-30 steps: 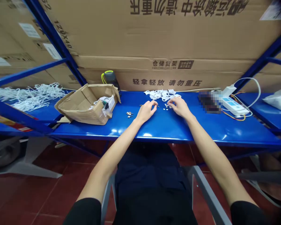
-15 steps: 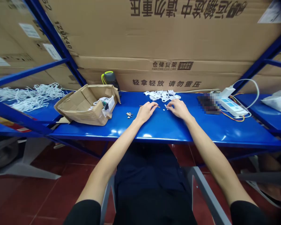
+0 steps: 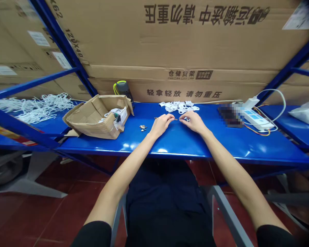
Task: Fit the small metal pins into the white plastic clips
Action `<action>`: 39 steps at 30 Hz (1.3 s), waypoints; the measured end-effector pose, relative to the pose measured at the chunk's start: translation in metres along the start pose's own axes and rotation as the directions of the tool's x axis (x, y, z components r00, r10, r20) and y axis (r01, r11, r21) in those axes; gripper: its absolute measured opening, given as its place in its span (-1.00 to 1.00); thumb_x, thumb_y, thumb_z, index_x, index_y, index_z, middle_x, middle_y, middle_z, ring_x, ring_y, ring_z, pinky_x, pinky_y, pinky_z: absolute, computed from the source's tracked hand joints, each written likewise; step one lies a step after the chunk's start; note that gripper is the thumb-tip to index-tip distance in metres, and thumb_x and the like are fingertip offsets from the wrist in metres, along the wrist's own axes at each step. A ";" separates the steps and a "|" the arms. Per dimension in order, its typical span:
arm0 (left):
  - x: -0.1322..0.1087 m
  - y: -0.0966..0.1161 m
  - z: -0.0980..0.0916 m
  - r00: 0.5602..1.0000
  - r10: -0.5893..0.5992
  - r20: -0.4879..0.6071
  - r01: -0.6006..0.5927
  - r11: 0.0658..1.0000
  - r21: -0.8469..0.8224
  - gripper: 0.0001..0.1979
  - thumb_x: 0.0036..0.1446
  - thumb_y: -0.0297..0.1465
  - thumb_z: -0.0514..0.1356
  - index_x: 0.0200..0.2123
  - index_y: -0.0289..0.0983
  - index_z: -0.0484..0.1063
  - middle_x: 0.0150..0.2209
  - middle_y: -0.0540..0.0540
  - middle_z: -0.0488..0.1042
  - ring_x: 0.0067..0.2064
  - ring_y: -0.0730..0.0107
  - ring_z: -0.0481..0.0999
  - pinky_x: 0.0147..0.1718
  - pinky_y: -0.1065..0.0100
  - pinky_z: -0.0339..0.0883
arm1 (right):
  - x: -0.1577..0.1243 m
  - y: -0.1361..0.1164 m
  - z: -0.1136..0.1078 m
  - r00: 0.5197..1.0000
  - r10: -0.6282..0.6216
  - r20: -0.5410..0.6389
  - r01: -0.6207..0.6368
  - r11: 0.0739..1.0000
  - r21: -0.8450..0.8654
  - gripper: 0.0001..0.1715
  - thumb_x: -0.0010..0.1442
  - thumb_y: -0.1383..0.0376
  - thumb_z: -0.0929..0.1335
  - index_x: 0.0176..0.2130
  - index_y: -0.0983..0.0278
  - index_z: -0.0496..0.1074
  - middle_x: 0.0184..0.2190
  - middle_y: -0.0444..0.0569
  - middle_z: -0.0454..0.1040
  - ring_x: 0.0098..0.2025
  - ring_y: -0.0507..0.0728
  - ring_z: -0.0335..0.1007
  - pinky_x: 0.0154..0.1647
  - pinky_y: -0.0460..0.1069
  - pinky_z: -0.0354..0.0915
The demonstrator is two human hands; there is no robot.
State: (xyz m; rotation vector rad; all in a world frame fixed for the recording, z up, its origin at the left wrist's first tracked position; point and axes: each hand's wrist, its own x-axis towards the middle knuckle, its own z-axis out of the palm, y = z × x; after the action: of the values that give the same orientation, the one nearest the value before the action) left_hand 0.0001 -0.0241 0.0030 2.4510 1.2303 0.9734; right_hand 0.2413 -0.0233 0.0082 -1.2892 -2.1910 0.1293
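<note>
Apparently the left hand point(image 3: 161, 124) pinches a thin pin point(image 3: 176, 119) out toward the right hand point(image 3: 194, 122), its fingers curled closed on something too small to tell, just below the white plastic clips point(image 3: 179, 108), kept within easy reach.

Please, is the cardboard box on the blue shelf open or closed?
It is open: the cardboard box has its flaps bent outward, and white parts show inside it.
</note>
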 end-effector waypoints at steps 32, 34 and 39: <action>-0.003 0.004 -0.003 0.999 0.040 -0.024 -0.044 0.982 -0.186 -0.79 0.54 -0.28 0.16 0.14 -0.15 0.46 0.00 -0.05 0.72 0.11 0.24 0.68 0.14 0.30 0.46 | -0.001 -0.010 0.014 0.973 0.009 -0.230 0.076 0.930 0.360 -0.55 0.28 -0.13 0.50 -0.16 0.16 0.75 -0.30 0.01 0.69 -0.35 0.19 0.47 -0.25 0.12 0.39; -0.003 0.003 -0.003 0.998 0.054 -0.011 -0.055 0.981 -0.188 -0.79 0.53 -0.30 0.15 0.15 -0.15 0.45 0.00 -0.04 0.72 0.11 0.25 0.68 0.15 0.29 0.45 | -0.001 -0.010 0.015 0.972 -0.019 -0.235 0.103 0.931 0.351 -0.55 0.29 -0.13 0.49 -0.16 0.15 0.74 -0.30 0.02 0.69 -0.34 0.19 0.48 -0.24 0.12 0.40; -0.003 0.001 -0.004 0.997 0.079 0.004 -0.077 0.982 -0.174 -0.81 0.53 -0.31 0.15 0.12 -0.17 0.46 0.00 -0.05 0.71 0.10 0.27 0.69 0.12 0.33 0.46 | -0.001 -0.012 0.018 0.972 -0.050 -0.228 0.131 0.926 0.354 -0.53 0.29 -0.16 0.48 -0.20 0.14 0.74 -0.33 0.02 0.68 -0.35 0.20 0.47 -0.23 0.14 0.41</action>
State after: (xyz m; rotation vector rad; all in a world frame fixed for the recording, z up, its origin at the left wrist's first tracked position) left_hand -0.0029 -0.0276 0.0047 2.3802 1.0069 1.0392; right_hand 0.2231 -0.0267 -0.0023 -0.9427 -1.9237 0.3317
